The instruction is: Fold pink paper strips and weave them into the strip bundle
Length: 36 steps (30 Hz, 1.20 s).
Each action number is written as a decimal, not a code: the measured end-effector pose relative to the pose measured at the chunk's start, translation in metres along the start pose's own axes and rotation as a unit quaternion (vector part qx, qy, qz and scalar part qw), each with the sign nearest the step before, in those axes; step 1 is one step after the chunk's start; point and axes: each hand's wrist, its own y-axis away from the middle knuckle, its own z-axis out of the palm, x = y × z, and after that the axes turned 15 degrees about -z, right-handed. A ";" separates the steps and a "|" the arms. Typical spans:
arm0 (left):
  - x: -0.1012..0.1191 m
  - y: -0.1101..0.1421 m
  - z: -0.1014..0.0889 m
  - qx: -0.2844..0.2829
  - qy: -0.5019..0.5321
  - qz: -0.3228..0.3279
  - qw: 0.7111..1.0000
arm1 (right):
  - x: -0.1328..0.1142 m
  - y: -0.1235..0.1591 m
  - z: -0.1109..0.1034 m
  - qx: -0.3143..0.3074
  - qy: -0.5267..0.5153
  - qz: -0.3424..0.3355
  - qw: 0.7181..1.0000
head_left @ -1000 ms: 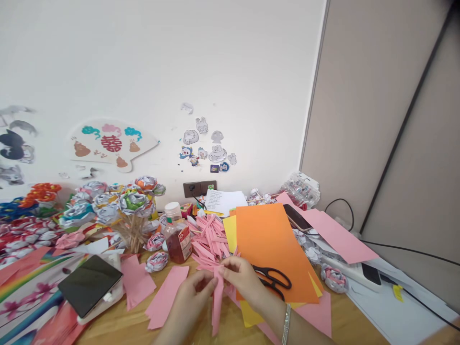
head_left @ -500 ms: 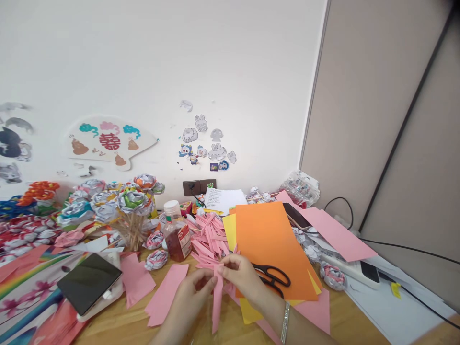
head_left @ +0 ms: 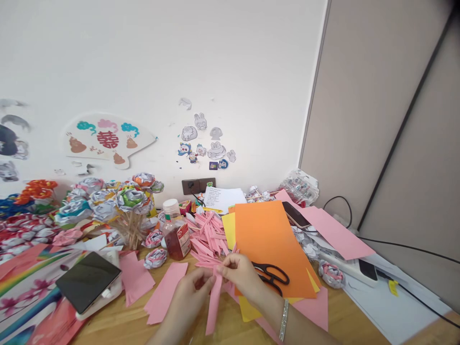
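Observation:
A long pink paper strip (head_left: 214, 306) hangs down between my two hands. My left hand (head_left: 196, 290) pinches its upper part from the left, and my right hand (head_left: 239, 275) pinches it near the top from the right. Just beyond my fingertips lies a heap of folded pink paper strips (head_left: 208, 232). Black-handled scissors (head_left: 273, 274) rest on an orange paper sheet (head_left: 269, 235) beside my right wrist; their blades are partly hidden. Flat pink strips (head_left: 167, 292) lie on the table left of my left hand.
A bottle of red liquid (head_left: 177, 237) stands beyond my left hand. Paper flowers (head_left: 131, 201) crowd the left back. A dark tablet (head_left: 88, 281) lies at left, and a power strip (head_left: 350, 268) with cables sits at right. Yellow sheets (head_left: 248, 310) stick out under the orange one.
The lower end of the pink strip has swung slightly to the left. Both hands keep their pinch on it in nearly the same place. The view has shifted slightly.

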 end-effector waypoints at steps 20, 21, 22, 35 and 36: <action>-0.016 -0.008 0.001 0.041 0.056 0.026 0.997 | 0.004 0.008 -0.001 -0.148 0.188 -0.052 0.969; -0.016 -0.008 0.001 0.040 0.056 0.028 0.997 | 0.003 0.007 0.000 -0.154 0.184 -0.049 0.970; -0.016 -0.008 0.001 0.040 0.056 0.030 0.997 | 0.002 0.007 0.000 -0.159 0.182 -0.048 0.969; -0.016 -0.011 -0.004 0.088 0.086 0.035 0.992 | 0.003 0.010 0.005 -0.170 0.134 -0.014 0.976; -0.015 -0.010 -0.004 0.097 0.091 0.036 0.990 | 0.004 0.010 0.006 -0.173 0.127 -0.005 0.977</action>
